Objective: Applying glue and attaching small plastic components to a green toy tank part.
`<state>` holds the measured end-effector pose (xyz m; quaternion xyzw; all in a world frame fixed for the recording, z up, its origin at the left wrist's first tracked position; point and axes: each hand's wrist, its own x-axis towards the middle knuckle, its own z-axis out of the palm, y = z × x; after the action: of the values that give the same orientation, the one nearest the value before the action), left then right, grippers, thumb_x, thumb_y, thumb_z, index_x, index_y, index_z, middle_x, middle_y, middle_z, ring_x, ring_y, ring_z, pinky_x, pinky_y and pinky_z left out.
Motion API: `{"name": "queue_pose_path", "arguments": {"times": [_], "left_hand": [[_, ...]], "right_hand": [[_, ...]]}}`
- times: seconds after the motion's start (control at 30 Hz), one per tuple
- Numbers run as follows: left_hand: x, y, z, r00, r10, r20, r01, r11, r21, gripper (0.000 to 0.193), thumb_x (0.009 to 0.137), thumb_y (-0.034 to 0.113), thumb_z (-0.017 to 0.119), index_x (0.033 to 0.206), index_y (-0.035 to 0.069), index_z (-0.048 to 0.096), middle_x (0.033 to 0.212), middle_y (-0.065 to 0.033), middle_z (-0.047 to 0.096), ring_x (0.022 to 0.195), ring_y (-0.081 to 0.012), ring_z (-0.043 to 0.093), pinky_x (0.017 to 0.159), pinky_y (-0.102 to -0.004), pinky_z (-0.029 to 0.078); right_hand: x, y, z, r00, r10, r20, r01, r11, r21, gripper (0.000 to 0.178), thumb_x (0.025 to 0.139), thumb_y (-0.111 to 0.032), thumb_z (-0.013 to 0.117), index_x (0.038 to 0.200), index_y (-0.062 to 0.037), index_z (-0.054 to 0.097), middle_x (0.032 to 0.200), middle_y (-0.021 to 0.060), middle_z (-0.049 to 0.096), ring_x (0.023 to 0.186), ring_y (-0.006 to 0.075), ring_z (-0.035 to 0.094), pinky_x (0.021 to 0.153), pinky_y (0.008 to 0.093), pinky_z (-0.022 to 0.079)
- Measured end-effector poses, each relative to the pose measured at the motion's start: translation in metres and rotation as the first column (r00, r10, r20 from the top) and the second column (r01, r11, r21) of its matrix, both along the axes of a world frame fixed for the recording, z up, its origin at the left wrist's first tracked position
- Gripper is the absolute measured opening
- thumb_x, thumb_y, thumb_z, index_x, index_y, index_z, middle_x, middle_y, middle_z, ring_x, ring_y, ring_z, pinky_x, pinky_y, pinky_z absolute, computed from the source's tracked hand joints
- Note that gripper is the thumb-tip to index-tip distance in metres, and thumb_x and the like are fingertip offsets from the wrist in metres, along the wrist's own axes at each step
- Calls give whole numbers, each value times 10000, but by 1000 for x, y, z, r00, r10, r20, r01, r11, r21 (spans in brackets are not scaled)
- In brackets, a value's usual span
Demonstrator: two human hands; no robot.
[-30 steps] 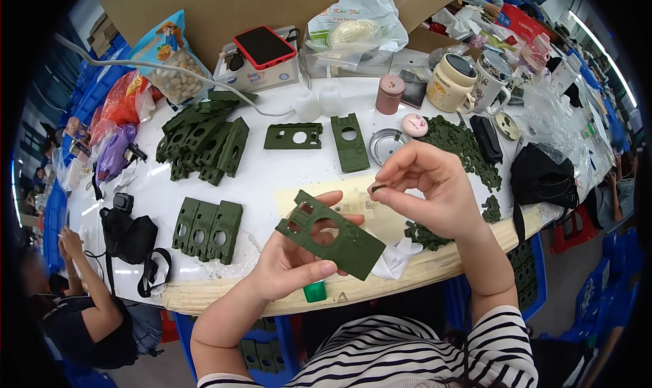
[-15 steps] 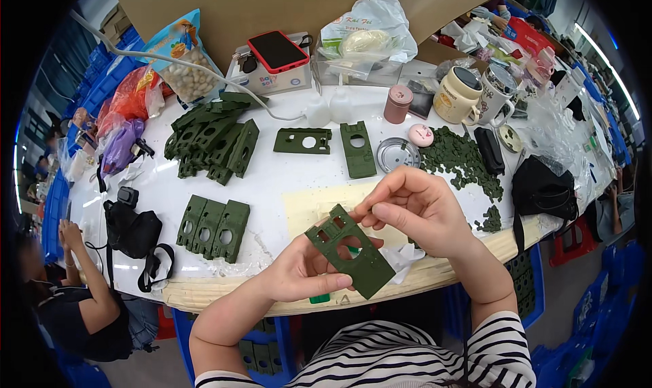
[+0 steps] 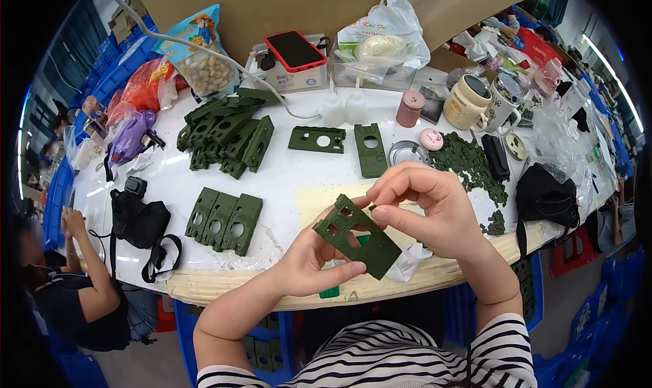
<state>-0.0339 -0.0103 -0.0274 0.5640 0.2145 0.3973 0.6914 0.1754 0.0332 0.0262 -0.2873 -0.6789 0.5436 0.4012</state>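
My left hand [image 3: 304, 266] grips a dark green plastic panel [image 3: 375, 253] with a large round hole and small square openings, holding it tilted above the table's front edge. Thumb and fingers of my right hand [image 3: 435, 208] are pinched together at the panel's upper end, on a tiny dark piece [image 3: 373, 208] whose shape is too small to make out. Beyond my right hand spreads a heap of small green pieces [image 3: 462, 160]. Three similar panels [image 3: 223, 221] lie side by side to the left, and a pile of more panels [image 3: 224, 133] rests behind them.
Two single panels, one flat [image 3: 316, 147] and one upright-lying [image 3: 371, 165], sit mid-table near a round metal tin [image 3: 408, 153]. A yellowish sheet [image 3: 319, 201] is under my hands. Black bags [image 3: 139, 218] flank both sides; mugs [image 3: 467, 102] stand back right. Another person sits at left.
The whole view has shifted slightly, moving the table's things rightward. The panel has turned a little in my left hand, and my right fingers stay close to its upper end.
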Motion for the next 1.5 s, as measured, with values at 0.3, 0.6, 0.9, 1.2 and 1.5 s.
{"name": "queue_pose_path", "arguments": {"times": [0.3,0.6,0.9,1.2,1.5], "left_hand": [[5,-2,-1,998,62,-33,-62,998,1,637,805,-35,620,1356,25,307,1207,-97,488,1067,-150,548,805,-275,511],[6,-3,-2,994,84,-62,-81,995,62,569,802,-33,611,1311,10,361,1201,-102,481,1082,-172,539,843,-308,522],[7,-4,-4,992,99,-80,-94,994,57,590,803,-25,617,1323,2,341,1197,-110,482,1082,-179,540,869,-321,519],[8,-3,-3,992,96,-79,-90,993,72,590,801,-35,616,1322,5,342,1199,-109,473,1078,-174,537,861,-312,521],[6,-4,-3,989,108,-101,-100,992,79,578,797,-30,617,1308,0,349,1195,-113,468,1080,-173,533,863,-310,519]], "right_hand": [[-23,-7,4,974,-131,183,43,906,420,79,706,-82,712,740,-60,645,1048,66,580,1000,229,491,831,325,422],[-25,-7,-2,962,-137,236,24,903,428,76,677,-71,703,729,-53,651,1058,94,567,988,226,491,856,331,395],[-24,-5,-4,964,-100,247,-6,918,396,73,674,-65,694,726,-46,647,1011,79,563,936,204,491,838,315,386],[-26,-5,-5,963,-109,247,0,914,405,84,688,-85,692,688,-48,617,992,69,558,971,241,489,794,333,425],[-26,-6,-5,964,-106,246,2,921,390,72,675,-63,696,723,-46,644,1012,77,567,921,197,502,824,309,399]]}}
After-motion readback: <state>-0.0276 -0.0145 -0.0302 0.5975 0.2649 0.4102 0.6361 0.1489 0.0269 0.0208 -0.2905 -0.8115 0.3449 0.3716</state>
